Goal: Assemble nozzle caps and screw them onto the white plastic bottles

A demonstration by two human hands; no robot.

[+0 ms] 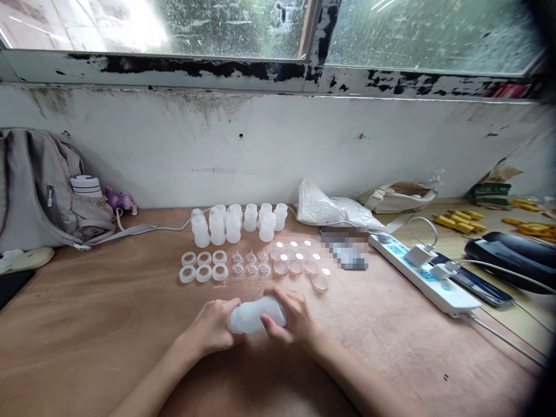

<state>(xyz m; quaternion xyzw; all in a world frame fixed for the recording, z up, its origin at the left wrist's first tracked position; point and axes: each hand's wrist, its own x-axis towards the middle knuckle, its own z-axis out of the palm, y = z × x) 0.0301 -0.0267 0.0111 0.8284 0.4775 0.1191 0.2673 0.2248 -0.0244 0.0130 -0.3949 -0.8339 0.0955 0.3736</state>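
milky-white held bottle (257, 315), brown wood-grained table (108, 313), greyish-beige backpack (39, 179), white power strip (458, 300) with light-blue sockets (395, 249)

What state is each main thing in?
Held bottle: tilted on its side
Left hand: closed around one bottle end
Right hand: gripping the other end
Standing bottles: upright, grouped
White rings: flat, two rows of three
Small clear parts: two rows of three
Clear covers: grouped, one apart
Power strip: two adapters plugged in
Plastic bag: rumpled
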